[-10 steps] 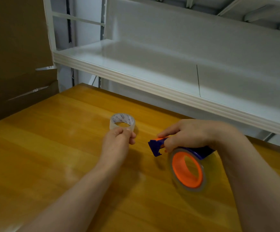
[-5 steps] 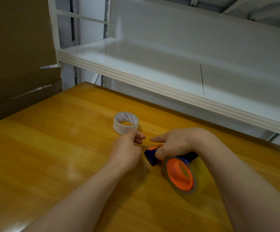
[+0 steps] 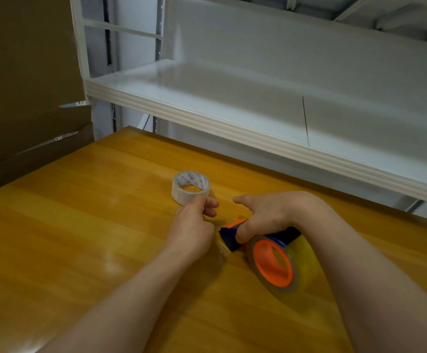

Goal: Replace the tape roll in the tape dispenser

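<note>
Nearest the viewer, two bare forearms are being extended over a yellow wooden table (image 3: pixel 54 238). At right of centre, a tape dispenser (image 3: pixel 265 240) with a blue body and an orange hub is being gripped from above by the right hand (image 3: pixel 268 215); the fingers are being wrapped over the body while the index finger is being held out straight. A wide roll of yellowish clear tape (image 3: pixel 301 261) is being carried on the orange hub, its lower edge appearing to rest on the table. Just left of the dispenser's blue front end, the left hand (image 3: pixel 194 230) is being held curled, fingertips pinched together; a short translucent strip (image 3: pixel 223 248) is lying between this hand and the dispenser's front end, but whether it is being held cannot be told. Just beyond the left hand's fingertips, a smaller clear tape roll (image 3: pixel 190 187) with a printed core is lying flat on the table; whether the fingertips are touching it cannot be told. Farther back, a white metal shelf (image 3: pixel 232 115) is being seen behind the table, and brown cardboard (image 3: pixel 23 72) is standing at far left.
</note>
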Tool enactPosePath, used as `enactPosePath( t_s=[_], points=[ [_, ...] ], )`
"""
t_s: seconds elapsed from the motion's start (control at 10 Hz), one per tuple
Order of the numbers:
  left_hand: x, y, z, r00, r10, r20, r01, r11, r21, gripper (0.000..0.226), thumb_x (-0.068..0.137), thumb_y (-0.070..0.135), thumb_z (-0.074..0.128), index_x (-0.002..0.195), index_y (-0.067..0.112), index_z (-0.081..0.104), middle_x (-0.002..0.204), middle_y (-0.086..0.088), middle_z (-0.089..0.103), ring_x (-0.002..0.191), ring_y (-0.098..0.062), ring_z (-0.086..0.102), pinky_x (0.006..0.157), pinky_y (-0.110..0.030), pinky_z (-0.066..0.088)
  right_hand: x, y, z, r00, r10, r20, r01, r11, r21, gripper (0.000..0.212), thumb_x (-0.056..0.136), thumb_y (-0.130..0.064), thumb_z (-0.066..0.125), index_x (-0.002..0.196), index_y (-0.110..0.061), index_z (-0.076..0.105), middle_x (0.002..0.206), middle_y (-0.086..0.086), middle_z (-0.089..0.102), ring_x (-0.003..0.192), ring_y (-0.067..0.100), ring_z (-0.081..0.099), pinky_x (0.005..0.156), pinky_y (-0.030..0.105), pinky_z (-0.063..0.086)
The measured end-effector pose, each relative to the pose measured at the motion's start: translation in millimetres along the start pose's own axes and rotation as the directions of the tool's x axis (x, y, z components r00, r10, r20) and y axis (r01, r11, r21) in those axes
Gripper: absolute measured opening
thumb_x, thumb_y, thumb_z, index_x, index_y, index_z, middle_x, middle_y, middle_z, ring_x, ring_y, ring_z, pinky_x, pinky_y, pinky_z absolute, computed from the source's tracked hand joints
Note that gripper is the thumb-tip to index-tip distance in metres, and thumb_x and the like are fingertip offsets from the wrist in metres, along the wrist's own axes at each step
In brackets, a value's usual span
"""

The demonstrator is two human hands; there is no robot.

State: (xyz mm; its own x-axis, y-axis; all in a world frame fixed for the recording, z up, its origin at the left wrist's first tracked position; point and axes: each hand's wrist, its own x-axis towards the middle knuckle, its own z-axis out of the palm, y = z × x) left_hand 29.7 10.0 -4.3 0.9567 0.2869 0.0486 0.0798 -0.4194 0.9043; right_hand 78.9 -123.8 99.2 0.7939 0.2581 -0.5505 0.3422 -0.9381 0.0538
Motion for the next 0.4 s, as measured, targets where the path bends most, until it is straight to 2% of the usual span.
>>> enactPosePath(
  t_s=[0.1, 0.2, 0.3, 0.4],
  points=[
    [-0.6, -0.4, -0.1, 1.000, 0.010, -0.010, -0.010, 1.000, -0.013, 0.060, 0.075, -0.017, 0.044, 0.116, 0.023, 0.061, 0.107, 0.003, 0.061, 0.102, -0.017, 0.054, 0.091, -0.039, 0.051, -2.5, 0.4, 0.2, 1.000, 0.005, -0.029, -0.005, 1.000, -0.002, 0.101, 0.081, -0.066, 0.069, 0.160, -0.042, 0.012, 0.162, 0.003, 0.038, 0.131, 0.030, 0.053, 0.100, 0.040, 0.050],
    [0.9, -2.6, 0.1, 0.999, 0.034, -0.019, -0.034, 0.999, -0.031, 0.059, 0.074, -0.016, 0.044, 0.114, 0.023, 0.061, 0.107, 0.003, 0.061, 0.106, -0.020, 0.055, 0.095, -0.041, 0.050, -10.9, 8.7, -0.2, 0.997, -0.001, -0.081, 0.003, 0.999, 0.035, 0.104, 0.074, -0.082, 0.062, 0.160, -0.040, 0.020, 0.169, -0.003, 0.027, 0.151, 0.028, 0.033, 0.117, 0.046, 0.035],
    [2.2, -3.4, 0.4, 0.999, 0.038, -0.027, -0.039, 0.998, -0.045, 0.060, 0.074, -0.018, 0.043, 0.114, 0.023, 0.061, 0.107, 0.003, 0.061, 0.109, -0.018, 0.055, 0.094, -0.035, 0.049, -32.5, 20.6, -1.5, 0.949, 0.017, -0.315, 0.060, 0.971, 0.233, 0.087, 0.078, -0.079, 0.060, 0.152, -0.038, 0.040, 0.159, -0.003, 0.044, 0.144, 0.024, 0.043, 0.111, 0.043, 0.039],
    [3.9, -5.5, -1.2, 0.997, 0.010, -0.078, -0.017, 0.996, -0.089, 0.060, 0.074, -0.019, 0.042, 0.113, 0.022, 0.062, 0.106, 0.005, 0.061, 0.110, -0.017, 0.056, 0.091, -0.031, 0.048, -50.0, 32.8, 7.8, 0.817, 0.104, -0.567, 0.194, 0.876, 0.441, 0.057, 0.086, -0.068, 0.061, 0.133, -0.036, 0.060, 0.126, -0.005, 0.067, 0.115, 0.018, 0.063, 0.094, 0.040, 0.053]
  ],
)
